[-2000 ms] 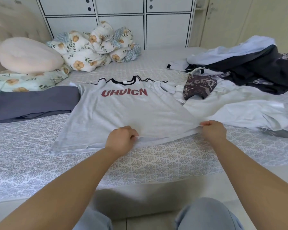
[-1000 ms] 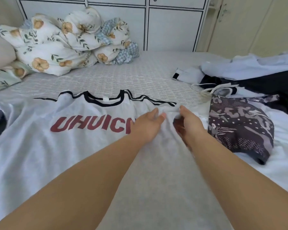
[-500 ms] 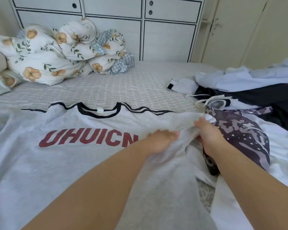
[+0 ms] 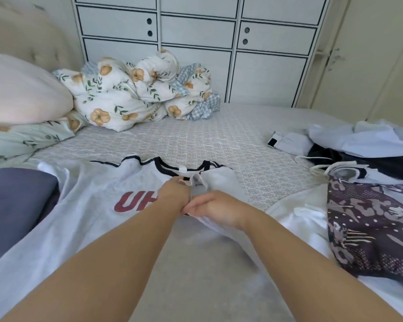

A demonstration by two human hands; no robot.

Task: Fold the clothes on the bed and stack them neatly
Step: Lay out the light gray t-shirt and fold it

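Note:
A light grey T-shirt (image 4: 84, 205) with red lettering and a black-trimmed collar lies flat on the bed. Its right side is folded over toward the middle and covers part of the lettering. My left hand (image 4: 175, 194) pinches the folded sleeve fabric just below the collar. My right hand (image 4: 215, 206) rests on the folded flap beside it, fingers pointing left and touching my left wrist. A folded dark blue-grey garment (image 4: 16, 210) lies at the left.
An unfolded pile lies at the right: a dark patterned garment (image 4: 368, 226), white clothes (image 4: 296, 212), a black garment (image 4: 382, 163) and a pale blue one (image 4: 363, 140). A floral duvet (image 4: 135, 94) and pillows (image 4: 19, 94) sit at the head end. The patterned bed sheet (image 4: 207, 138) stretches behind the shirt.
Both hands carried the shirt's right side and sleeve leftward over the front, hiding the end of the lettering. The camera pulled back, bringing the pillows and the folded dark garment into view.

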